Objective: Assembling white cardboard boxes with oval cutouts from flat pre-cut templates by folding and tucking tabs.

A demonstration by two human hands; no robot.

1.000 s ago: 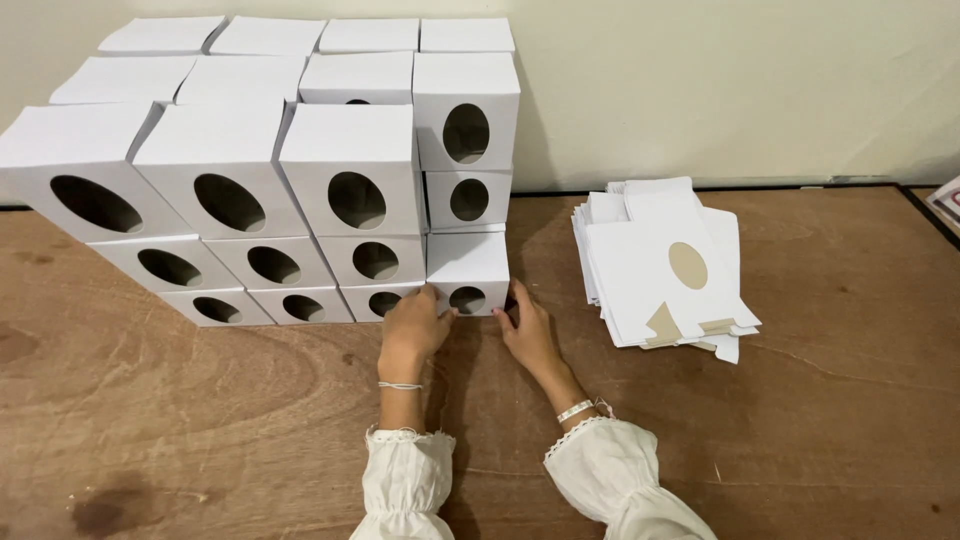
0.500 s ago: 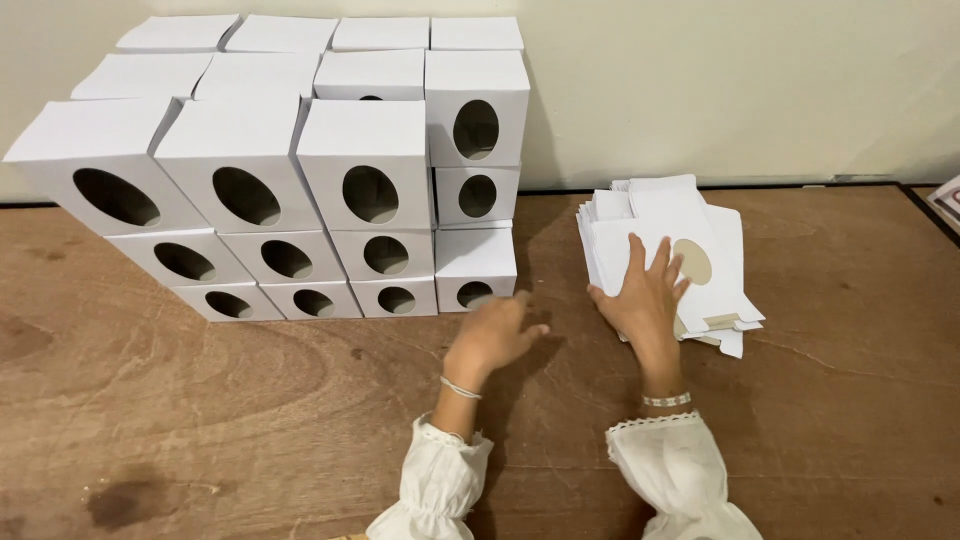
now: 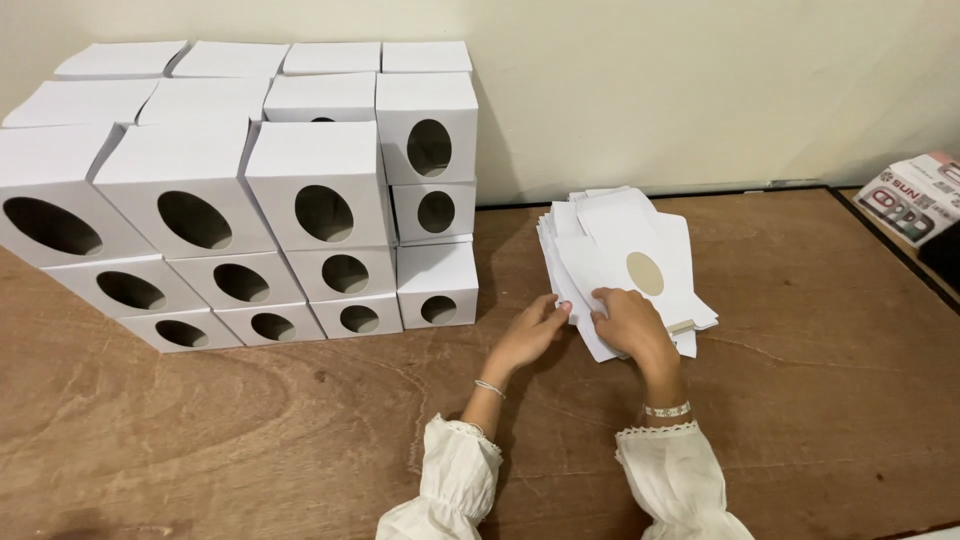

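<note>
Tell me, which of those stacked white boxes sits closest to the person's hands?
The bottom box at the stack's right end, on the wooden table. It juts forward of the two boxes above it, and the left hand is just to its right.
</note>
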